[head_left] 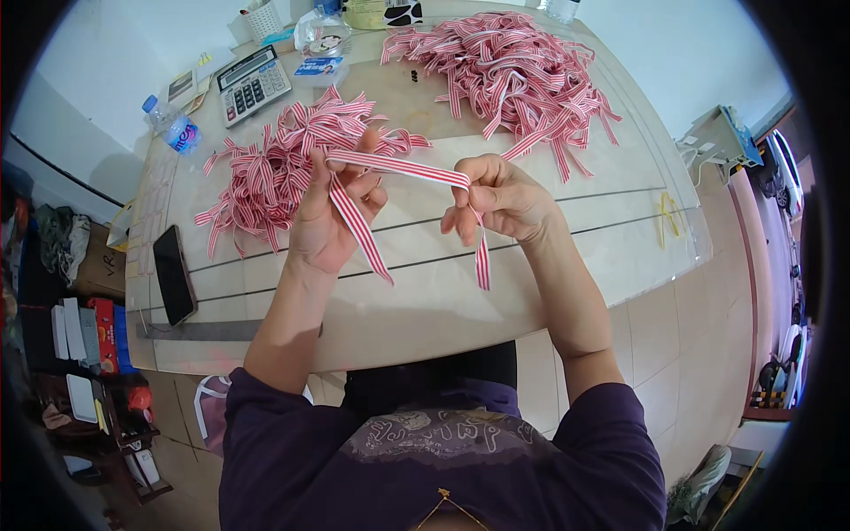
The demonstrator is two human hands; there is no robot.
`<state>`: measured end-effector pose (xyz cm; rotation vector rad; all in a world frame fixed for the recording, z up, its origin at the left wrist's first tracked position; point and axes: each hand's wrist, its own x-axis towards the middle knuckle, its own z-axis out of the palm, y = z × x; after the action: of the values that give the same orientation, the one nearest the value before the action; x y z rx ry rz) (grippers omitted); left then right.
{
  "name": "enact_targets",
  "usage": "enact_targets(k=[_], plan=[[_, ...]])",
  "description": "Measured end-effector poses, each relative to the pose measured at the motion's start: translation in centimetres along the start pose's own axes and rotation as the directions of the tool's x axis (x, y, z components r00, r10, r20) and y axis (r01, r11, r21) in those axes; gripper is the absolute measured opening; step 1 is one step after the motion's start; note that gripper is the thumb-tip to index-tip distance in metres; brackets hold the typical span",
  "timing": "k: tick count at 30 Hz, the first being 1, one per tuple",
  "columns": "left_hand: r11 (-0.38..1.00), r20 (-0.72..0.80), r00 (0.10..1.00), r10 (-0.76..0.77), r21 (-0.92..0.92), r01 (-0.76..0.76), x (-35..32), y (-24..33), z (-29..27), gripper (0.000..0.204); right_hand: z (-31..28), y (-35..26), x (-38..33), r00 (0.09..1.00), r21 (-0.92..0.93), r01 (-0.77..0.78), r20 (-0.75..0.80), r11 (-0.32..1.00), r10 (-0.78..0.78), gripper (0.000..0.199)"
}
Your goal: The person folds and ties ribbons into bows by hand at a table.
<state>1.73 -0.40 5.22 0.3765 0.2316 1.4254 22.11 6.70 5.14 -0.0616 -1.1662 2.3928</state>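
A red-and-white striped ribbon (403, 167) is stretched between my hands above the table, with a loose end hanging below each one. My left hand (332, 212) holds it across the fingers, the thumb raised beside it. My right hand (505, 199) pinches the other stretch between thumb and fingers. Just behind my left hand lies a pile of striped ribbons (266, 181), some gathered in bow-like loops. A larger heap of the same ribbons (522, 80) covers the far right part of the table.
The table (425, 319) has dark lines across it. On its left are a phone (174, 274), a water bottle (173, 124) and a calculator (253, 84). Behind stand a white basket (263, 22) and a clear box (320, 71). A yellow band (668, 219) lies near the right edge.
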Motion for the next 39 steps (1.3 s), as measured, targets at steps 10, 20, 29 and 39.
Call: enact_targets(k=[10,20,29,39], plan=[[0.999,0.028,1.000,0.007,0.049,-0.008,-0.7,1.8,-0.9,0.022,1.2,0.4,2.0,0.985,-0.001,-0.079,0.154,0.997,0.078,0.014],[0.997,-0.018,1.000,0.014,-0.077,-0.016,-0.7,0.9,-0.3,0.022,1.5,1.9,2.3,0.994,0.135,0.092,-0.070,0.987,-0.083,0.016],[0.937,-0.036,0.999,0.006,0.349,0.007,-0.8,-1.3,-1.7,0.020,1.3,2.9,1.5,0.904,-0.210,0.170,-0.356,0.963,-0.237,0.012],[0.711,-0.032,0.999,0.038,0.703,-0.004,-0.2,-2.7,-1.5,0.023,-0.1,3.1,1.0,0.886,-0.600,-0.006,-0.375,0.800,-0.275,0.009]])
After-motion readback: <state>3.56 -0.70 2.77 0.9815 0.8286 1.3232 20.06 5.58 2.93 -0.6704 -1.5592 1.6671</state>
